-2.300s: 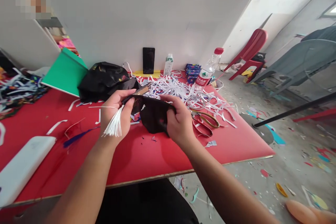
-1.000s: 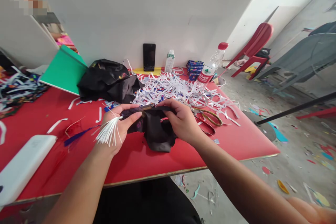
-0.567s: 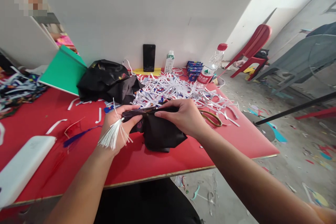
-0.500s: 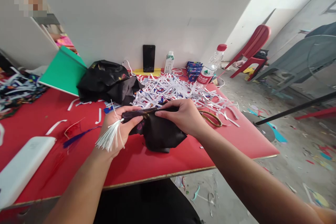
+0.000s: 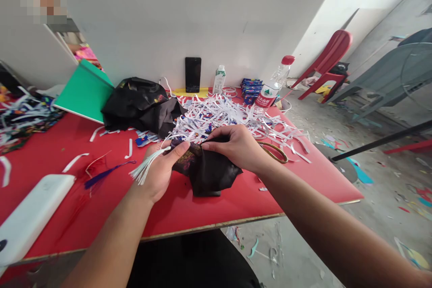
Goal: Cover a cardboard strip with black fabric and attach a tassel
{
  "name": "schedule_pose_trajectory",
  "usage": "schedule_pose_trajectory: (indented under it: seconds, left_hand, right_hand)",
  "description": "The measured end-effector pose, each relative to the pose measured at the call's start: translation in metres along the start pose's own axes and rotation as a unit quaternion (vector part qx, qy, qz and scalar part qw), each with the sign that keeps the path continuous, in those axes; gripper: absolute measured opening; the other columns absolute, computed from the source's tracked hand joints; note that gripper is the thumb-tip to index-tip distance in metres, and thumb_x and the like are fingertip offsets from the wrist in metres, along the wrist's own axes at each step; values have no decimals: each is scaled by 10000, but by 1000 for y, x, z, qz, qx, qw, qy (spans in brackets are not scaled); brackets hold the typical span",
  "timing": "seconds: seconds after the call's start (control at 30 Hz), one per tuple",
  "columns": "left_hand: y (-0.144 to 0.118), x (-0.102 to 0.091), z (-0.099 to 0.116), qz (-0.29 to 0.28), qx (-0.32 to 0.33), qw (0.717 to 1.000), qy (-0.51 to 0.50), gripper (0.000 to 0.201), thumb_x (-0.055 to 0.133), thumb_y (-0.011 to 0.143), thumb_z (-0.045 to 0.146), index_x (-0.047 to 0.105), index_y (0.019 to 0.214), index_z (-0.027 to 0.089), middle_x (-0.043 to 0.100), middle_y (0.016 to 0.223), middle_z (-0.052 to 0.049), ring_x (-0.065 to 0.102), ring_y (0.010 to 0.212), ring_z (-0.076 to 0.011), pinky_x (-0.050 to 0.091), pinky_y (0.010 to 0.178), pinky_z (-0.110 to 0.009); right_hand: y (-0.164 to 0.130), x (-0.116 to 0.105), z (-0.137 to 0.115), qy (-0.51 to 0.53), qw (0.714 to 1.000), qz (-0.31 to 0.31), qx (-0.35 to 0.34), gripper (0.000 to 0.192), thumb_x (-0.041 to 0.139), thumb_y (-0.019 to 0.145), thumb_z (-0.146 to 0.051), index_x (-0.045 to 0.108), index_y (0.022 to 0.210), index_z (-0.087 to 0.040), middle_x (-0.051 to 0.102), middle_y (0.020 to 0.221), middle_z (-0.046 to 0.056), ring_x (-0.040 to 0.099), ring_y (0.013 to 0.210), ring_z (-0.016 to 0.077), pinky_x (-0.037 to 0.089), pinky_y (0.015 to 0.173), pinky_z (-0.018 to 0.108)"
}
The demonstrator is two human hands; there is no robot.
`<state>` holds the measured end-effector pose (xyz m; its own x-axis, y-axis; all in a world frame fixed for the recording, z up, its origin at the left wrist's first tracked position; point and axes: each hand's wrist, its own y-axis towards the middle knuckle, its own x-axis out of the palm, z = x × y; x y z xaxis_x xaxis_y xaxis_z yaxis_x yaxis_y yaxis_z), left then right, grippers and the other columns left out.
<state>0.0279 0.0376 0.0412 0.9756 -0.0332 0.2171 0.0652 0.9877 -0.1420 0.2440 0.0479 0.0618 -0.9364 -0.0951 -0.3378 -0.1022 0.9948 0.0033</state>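
Note:
Between my hands is a piece of black shiny fabric point(image 5: 214, 175) with a gold and purple pattern at its left part. My left hand point(image 5: 157, 173) grips that patterned end, thumb on top. A white tassel point(image 5: 146, 166) hangs over the back of this hand. My right hand point(image 5: 232, 146) pinches the fabric's upper edge between thumb and fingers. The lower part of the cloth drapes down over the red table point(image 5: 236, 204). Just beyond lies a pile of white paper strips point(image 5: 219, 114), some with blue printed bits.
A heap of black fabric point(image 5: 135, 103) lies by a green board point(image 5: 84, 92). A phone point(image 5: 193, 74), a small carton bottle point(image 5: 219, 79) and a red-capped bottle point(image 5: 270, 87) stand behind. A white power bank point(image 5: 37, 216), purple tassel point(image 5: 104, 177) and golden ring point(image 5: 275, 152) lie nearby.
The patterned end in my left hand has turned to show more of its face, and my left thumb has shifted right along it. My right hand keeps its pinch.

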Motion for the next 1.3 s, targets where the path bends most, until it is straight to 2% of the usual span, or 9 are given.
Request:
schedule_pose_trajectory:
  seconds: [0.1,0.23,0.4,0.53,0.73,0.87,1.13,1.2,1.3]
  left_hand:
    - [4,3,-8,11,12,1000,-7,425,963,720,504,816,948,177,837,948,-77,774,900,-259,599,826,-348]
    - [8,-3,-15,29,52,996,61,399,913,770,546,785,887,187,795,839,-41,720,805,-219,559,753,-307]
    - [10,-12,-18,25,92,979,181,345,849,850,547,778,886,212,773,782,-29,698,752,-208,532,700,-291]
    - [8,-12,-16,22,107,978,175,318,835,869,540,774,905,230,746,759,-10,692,723,-194,535,679,-280]
    - [4,-7,-9,9,83,989,125,388,887,783,566,753,891,218,734,758,-21,686,715,-193,542,662,-276]
    - [3,-3,-5,35,72,983,167,383,983,630,416,752,859,215,743,775,-18,678,711,-188,551,632,-264]
    - [-1,-2,1,28,59,982,175,396,978,601,362,752,897,226,735,728,-5,655,610,-178,541,527,-261]
    - [-1,-2,0,27,61,984,162,413,982,619,369,748,928,227,755,754,-5,675,627,-178,559,553,-262]
    - [5,-3,-4,60,77,988,121,405,993,629,370,752,917,216,765,787,-3,704,679,-176,582,615,-266]
  right_hand:
    - [1,-2,1,-28,999,8,-21,241,885,749,-423,809,810,-202,782,816,25,681,764,190,513,678,323]
    - [3,-7,-2,-59,998,11,-35,201,880,762,-392,806,787,-206,781,801,30,687,759,195,514,673,326]
    - [8,-12,-7,-107,994,-28,-19,211,884,777,-412,829,798,-210,755,726,19,627,643,160,438,558,302]
    - [15,-12,-10,-135,988,-76,-27,212,895,771,-409,847,848,-217,727,677,-7,599,605,139,417,533,285]
    - [23,-10,-13,-146,984,-96,-27,239,915,725,-391,840,845,-198,727,668,-8,584,591,133,417,532,279]
    - [22,-13,-19,-138,984,-112,-34,194,871,774,-388,820,761,-201,683,615,-27,525,548,107,383,512,278]
    - [28,-20,-27,-194,974,-105,-62,214,893,763,-415,812,731,-219,642,600,-32,491,575,121,362,559,311]
    - [31,-17,-21,-198,973,-96,-66,235,894,765,-440,814,783,-220,664,656,-20,530,610,139,398,598,323]
    - [39,-10,-7,-158,983,5,-91,472,889,773,-500,790,1163,-254,752,1034,56,667,854,224,515,792,389]
